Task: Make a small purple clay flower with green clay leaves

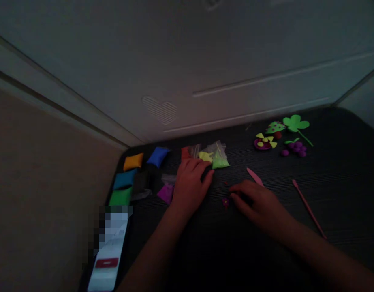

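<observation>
My left hand lies over the small clay bags, thumb apart from the fingers. Its fingertips reach the yellow clay bag, beside the light green clay bag. A red clay bag shows behind the knuckles, and a purple clay bag is partly covered by the hand. My right hand has its thumb and forefinger tips drawn close together; anything between them is too small to make out. Just left of those tips are a tiny purple flower with a yellow centre and a small red bit.
Orange, blue and several other clay packs sit at the left. A lit phone is at lower left. Two pink modelling tools lie right. Clay grapes, a clover and a purple dish stand at back right.
</observation>
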The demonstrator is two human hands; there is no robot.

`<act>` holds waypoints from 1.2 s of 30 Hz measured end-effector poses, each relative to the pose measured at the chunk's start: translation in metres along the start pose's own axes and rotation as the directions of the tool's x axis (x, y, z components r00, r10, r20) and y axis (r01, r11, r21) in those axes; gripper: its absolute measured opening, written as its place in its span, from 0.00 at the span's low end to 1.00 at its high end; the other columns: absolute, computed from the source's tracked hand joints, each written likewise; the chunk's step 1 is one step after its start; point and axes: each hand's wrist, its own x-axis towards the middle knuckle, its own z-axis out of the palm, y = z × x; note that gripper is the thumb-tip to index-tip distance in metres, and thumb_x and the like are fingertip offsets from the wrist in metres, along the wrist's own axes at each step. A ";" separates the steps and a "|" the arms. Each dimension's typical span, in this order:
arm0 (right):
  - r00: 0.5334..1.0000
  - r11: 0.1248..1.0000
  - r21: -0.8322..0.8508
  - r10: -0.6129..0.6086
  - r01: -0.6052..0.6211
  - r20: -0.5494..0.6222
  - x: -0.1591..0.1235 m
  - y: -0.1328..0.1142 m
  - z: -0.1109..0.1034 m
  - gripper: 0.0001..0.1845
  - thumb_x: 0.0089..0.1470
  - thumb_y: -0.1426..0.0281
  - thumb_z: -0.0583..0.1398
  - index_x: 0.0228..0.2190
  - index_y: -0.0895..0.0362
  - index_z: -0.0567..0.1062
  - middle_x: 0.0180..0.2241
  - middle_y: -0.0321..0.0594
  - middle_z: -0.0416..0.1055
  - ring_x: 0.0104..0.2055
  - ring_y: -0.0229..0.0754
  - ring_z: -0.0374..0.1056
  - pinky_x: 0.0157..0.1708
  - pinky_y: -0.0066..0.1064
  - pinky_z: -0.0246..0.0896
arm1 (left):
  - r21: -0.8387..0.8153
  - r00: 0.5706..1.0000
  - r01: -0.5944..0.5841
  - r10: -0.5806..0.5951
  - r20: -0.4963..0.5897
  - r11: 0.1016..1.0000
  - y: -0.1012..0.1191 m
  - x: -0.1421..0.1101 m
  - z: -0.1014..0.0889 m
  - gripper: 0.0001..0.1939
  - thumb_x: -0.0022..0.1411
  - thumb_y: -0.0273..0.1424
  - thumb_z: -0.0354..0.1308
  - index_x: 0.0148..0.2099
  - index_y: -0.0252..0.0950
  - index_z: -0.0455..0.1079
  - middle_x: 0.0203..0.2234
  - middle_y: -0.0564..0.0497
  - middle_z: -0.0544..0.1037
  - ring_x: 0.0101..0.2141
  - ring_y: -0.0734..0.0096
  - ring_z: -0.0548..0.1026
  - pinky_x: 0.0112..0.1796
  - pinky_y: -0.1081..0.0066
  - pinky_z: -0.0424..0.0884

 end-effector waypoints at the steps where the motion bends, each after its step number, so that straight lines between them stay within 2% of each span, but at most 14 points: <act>1: 1.000 1.000 0.024 -0.009 0.009 -0.016 0.000 0.000 0.000 0.10 0.54 0.69 0.51 0.38 0.53 0.70 0.35 0.35 0.69 0.39 0.36 0.64 0.41 0.32 0.59 | 0.046 1.000 -0.008 0.007 0.022 0.999 0.000 0.006 0.000 0.14 0.59 0.34 0.50 0.47 0.37 0.66 0.40 0.48 0.71 0.44 0.64 0.64 0.48 0.61 0.60; 4: 0.998 0.997 0.068 -0.019 0.023 -0.057 0.000 0.001 0.001 0.10 0.54 0.69 0.51 0.37 0.54 0.70 0.35 0.37 0.69 0.39 0.36 0.64 0.40 0.32 0.60 | 0.138 0.989 -0.085 0.066 0.134 0.987 -0.003 0.020 -0.002 0.24 0.56 0.34 0.52 0.56 0.39 0.57 0.51 0.47 0.65 0.50 0.61 0.60 0.52 0.58 0.55; 6: 0.996 0.995 0.088 -0.031 0.038 -0.081 0.001 0.001 0.001 0.10 0.54 0.70 0.51 0.36 0.54 0.70 0.35 0.37 0.69 0.38 0.36 0.65 0.40 0.33 0.60 | 0.182 0.979 -0.119 0.084 0.188 0.976 -0.006 0.026 -0.004 0.29 0.54 0.31 0.53 0.58 0.39 0.53 0.54 0.48 0.63 0.52 0.61 0.59 0.54 0.58 0.53; 10: 0.990 0.989 0.120 -0.065 0.081 -0.129 0.003 0.000 0.000 0.10 0.54 0.71 0.51 0.35 0.54 0.71 0.34 0.37 0.69 0.38 0.36 0.65 0.40 0.34 0.60 | 0.290 0.951 -0.179 0.089 0.296 0.940 -0.014 0.030 -0.010 0.22 0.57 0.31 0.50 0.54 0.41 0.59 0.48 0.51 0.69 0.49 0.66 0.64 0.52 0.62 0.57; 12: 0.985 0.988 0.121 -0.080 0.098 -0.151 0.004 -0.001 -0.001 0.10 0.53 0.72 0.51 0.34 0.55 0.71 0.34 0.38 0.69 0.38 0.37 0.65 0.39 0.35 0.61 | 0.348 0.957 -0.167 0.066 0.284 0.922 -0.018 0.029 -0.011 0.18 0.60 0.30 0.45 0.52 0.39 0.62 0.45 0.50 0.71 0.47 0.69 0.66 0.51 0.66 0.59; 16: 0.979 0.986 0.110 -0.101 0.122 -0.177 0.005 -0.001 -0.002 0.09 0.53 0.72 0.51 0.33 0.55 0.71 0.33 0.38 0.69 0.37 0.37 0.64 0.39 0.35 0.60 | 0.492 0.982 -0.037 -0.060 0.179 0.870 -0.023 0.023 -0.010 0.20 0.61 0.28 0.39 0.53 0.30 0.59 0.43 0.39 0.71 0.40 0.62 0.71 0.40 0.64 0.67; 19: 0.979 0.987 0.107 -0.099 0.119 -0.176 0.004 -0.001 -0.002 0.09 0.54 0.72 0.51 0.33 0.56 0.71 0.32 0.38 0.69 0.37 0.36 0.64 0.40 0.35 0.60 | 0.559 0.985 0.025 -0.116 0.128 0.829 -0.022 0.021 -0.010 0.23 0.59 0.26 0.40 0.57 0.29 0.54 0.46 0.35 0.67 0.37 0.60 0.72 0.33 0.64 0.69; 21: 0.978 0.986 0.111 -0.105 0.127 -0.179 0.004 -0.002 -0.003 0.10 0.54 0.72 0.51 0.34 0.56 0.71 0.33 0.38 0.69 0.37 0.36 0.64 0.40 0.35 0.59 | 0.581 0.987 0.039 -0.122 0.104 0.813 -0.015 0.023 -0.010 0.24 0.58 0.28 0.42 0.57 0.29 0.53 0.46 0.35 0.67 0.41 0.57 0.70 0.35 0.63 0.68; 24: 0.973 0.982 0.124 -0.118 0.145 -0.199 0.004 -0.003 -0.004 0.10 0.54 0.72 0.51 0.34 0.56 0.72 0.33 0.38 0.69 0.37 0.37 0.64 0.39 0.34 0.59 | 0.572 0.994 0.059 -0.102 0.043 0.818 0.003 0.032 -0.007 0.24 0.59 0.35 0.43 0.56 0.29 0.55 0.45 0.37 0.68 0.45 0.53 0.67 0.41 0.60 0.66; 26: 0.969 0.980 0.127 -0.121 0.151 -0.216 0.005 -0.003 -0.004 0.10 0.53 0.72 0.51 0.34 0.56 0.72 0.33 0.38 0.69 0.37 0.37 0.64 0.39 0.34 0.59 | 0.519 0.995 0.069 -0.095 0.024 0.852 0.017 0.040 0.000 0.24 0.60 0.40 0.41 0.54 0.30 0.57 0.42 0.38 0.70 0.43 0.55 0.69 0.42 0.61 0.65; 28: 0.965 0.980 0.127 -0.120 0.153 -0.235 0.005 -0.004 -0.005 0.10 0.53 0.73 0.52 0.35 0.56 0.72 0.33 0.38 0.69 0.37 0.37 0.64 0.40 0.34 0.59 | 0.440 0.990 0.085 -0.127 0.067 0.894 0.029 0.048 0.011 0.28 0.60 0.45 0.39 0.54 0.31 0.56 0.37 0.39 0.72 0.38 0.56 0.72 0.38 0.61 0.66; 30: 0.959 0.980 0.127 -0.119 0.156 -0.258 0.006 -0.003 -0.006 0.10 0.53 0.73 0.52 0.34 0.55 0.72 0.33 0.37 0.70 0.38 0.37 0.64 0.42 0.35 0.58 | 0.382 0.975 0.124 -0.184 0.125 0.916 0.036 0.055 0.023 0.33 0.56 0.49 0.43 0.55 0.30 0.54 0.35 0.39 0.73 0.35 0.53 0.73 0.33 0.61 0.67; 33: 0.949 0.979 0.134 -0.106 0.152 -0.298 0.007 -0.002 -0.008 0.09 0.53 0.73 0.52 0.33 0.56 0.71 0.32 0.37 0.70 0.37 0.37 0.64 0.43 0.35 0.57 | 0.337 0.970 0.135 -0.194 0.149 0.932 0.036 0.065 0.033 0.31 0.54 0.44 0.49 0.55 0.30 0.55 0.36 0.37 0.73 0.34 0.52 0.74 0.32 0.60 0.68; 36: 0.939 0.980 0.150 -0.076 0.133 -0.336 0.008 -0.002 -0.011 0.09 0.53 0.73 0.51 0.33 0.56 0.71 0.32 0.38 0.68 0.36 0.37 0.64 0.39 0.33 0.58 | 0.248 0.979 0.089 -0.131 0.159 0.965 0.029 0.069 0.031 0.27 0.54 0.37 0.51 0.55 0.32 0.56 0.39 0.40 0.72 0.39 0.58 0.73 0.38 0.63 0.68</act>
